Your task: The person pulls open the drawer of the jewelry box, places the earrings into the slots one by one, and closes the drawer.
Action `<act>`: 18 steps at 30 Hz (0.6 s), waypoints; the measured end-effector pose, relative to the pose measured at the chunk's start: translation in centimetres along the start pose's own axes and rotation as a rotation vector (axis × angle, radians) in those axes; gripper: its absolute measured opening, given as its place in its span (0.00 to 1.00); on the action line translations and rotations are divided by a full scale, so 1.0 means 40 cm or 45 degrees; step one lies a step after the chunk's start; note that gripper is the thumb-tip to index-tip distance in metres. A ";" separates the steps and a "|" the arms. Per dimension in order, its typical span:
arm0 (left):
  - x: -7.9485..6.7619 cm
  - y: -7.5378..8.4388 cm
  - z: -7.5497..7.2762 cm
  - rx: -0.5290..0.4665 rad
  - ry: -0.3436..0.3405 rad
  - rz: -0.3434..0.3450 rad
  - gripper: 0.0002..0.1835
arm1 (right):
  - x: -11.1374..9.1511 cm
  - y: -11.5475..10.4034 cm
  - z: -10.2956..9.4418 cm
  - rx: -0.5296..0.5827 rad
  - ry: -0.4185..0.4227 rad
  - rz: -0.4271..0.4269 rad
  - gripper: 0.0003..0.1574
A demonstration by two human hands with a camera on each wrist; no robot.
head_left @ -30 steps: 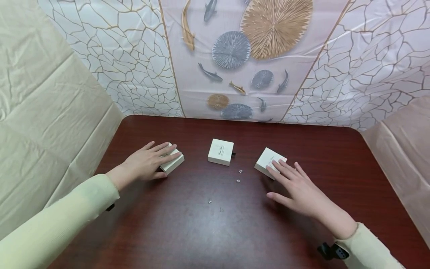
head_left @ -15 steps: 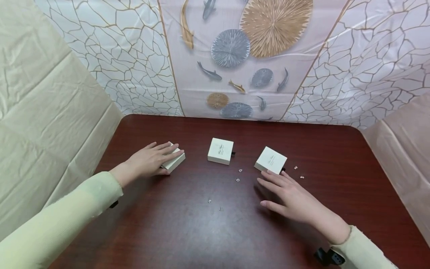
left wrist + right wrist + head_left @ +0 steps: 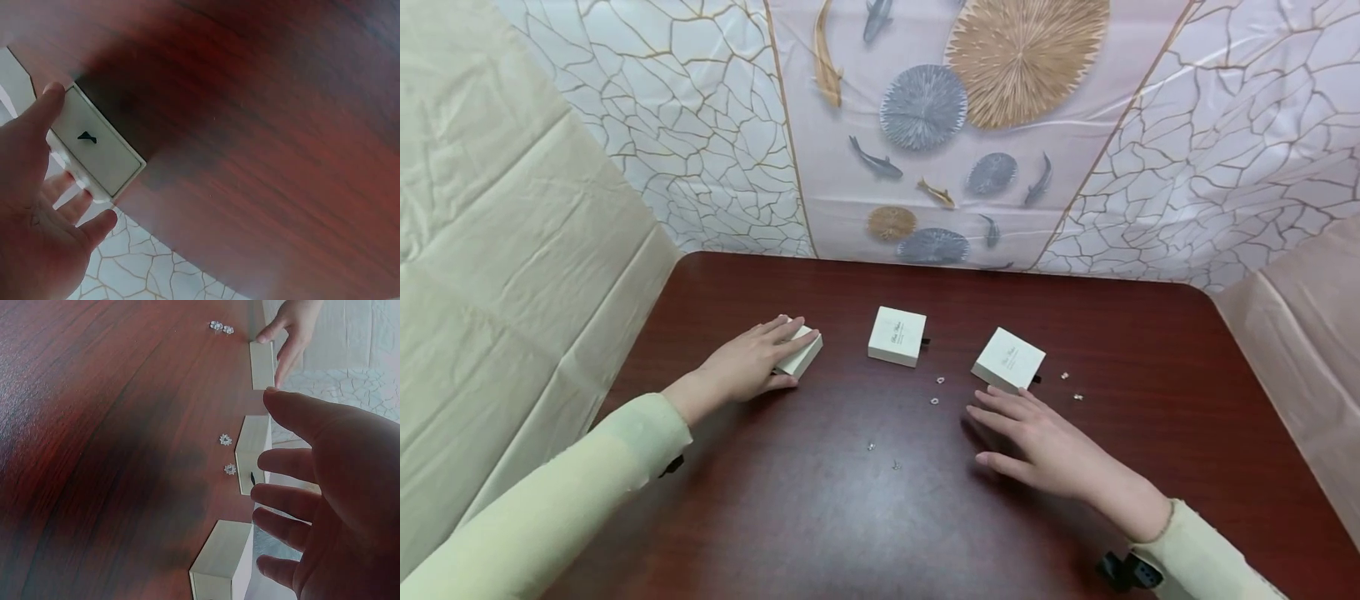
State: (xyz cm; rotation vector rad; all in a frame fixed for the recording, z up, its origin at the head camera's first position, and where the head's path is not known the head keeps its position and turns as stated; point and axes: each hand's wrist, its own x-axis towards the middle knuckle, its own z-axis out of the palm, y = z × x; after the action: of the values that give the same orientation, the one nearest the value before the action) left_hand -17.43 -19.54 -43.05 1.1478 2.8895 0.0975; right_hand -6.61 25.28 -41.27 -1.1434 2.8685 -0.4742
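Note:
My left hand (image 3: 739,363) rests on the left small white box (image 3: 801,354), fingers stretched over its top and the thumb at its near side. In the left wrist view, that box's front face (image 3: 100,147) carries a black ribbon tab, and the thumb touches one corner. My right hand (image 3: 1037,446) hovers with spread fingers just in front of the right white box (image 3: 1009,358), holding nothing. Between the hands stands a middle white box (image 3: 897,336) with printed lettering. Sparkling flower-shaped pieces (image 3: 225,440), like stud earrings, lie in front of it.
One pair of small shiny pieces (image 3: 871,447) lies nearer the person, left of centre. Another pair (image 3: 1065,375) sits right of the right box. The dark reddish wooden table (image 3: 820,533) meets a patterned cloth backdrop (image 3: 722,158) at its far edge.
My right hand has drawn back off the right box and left, revealing its lettering and the shiny pair beside it. My left hand has slid the left box slightly right.

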 end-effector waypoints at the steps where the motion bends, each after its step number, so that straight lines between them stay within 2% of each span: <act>1: 0.000 0.003 0.003 0.000 0.008 -0.006 0.42 | 0.001 -0.001 0.001 0.000 0.006 -0.009 0.36; 6: 0.001 0.028 0.012 -0.008 0.034 -0.104 0.42 | 0.010 -0.005 0.004 -0.004 0.013 -0.030 0.36; 11: 0.005 0.063 0.027 0.022 0.097 -0.204 0.41 | 0.022 -0.013 0.004 0.013 -0.029 -0.021 0.37; 18: 0.010 0.095 0.043 0.078 0.199 -0.274 0.40 | 0.032 -0.019 0.011 0.024 -0.020 -0.046 0.38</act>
State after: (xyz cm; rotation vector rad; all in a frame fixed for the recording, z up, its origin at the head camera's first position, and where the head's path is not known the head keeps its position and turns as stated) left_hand -15.04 -16.41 -44.52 0.8653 3.1539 0.0979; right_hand -6.99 23.77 -41.36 -1.1924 2.8282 -0.4899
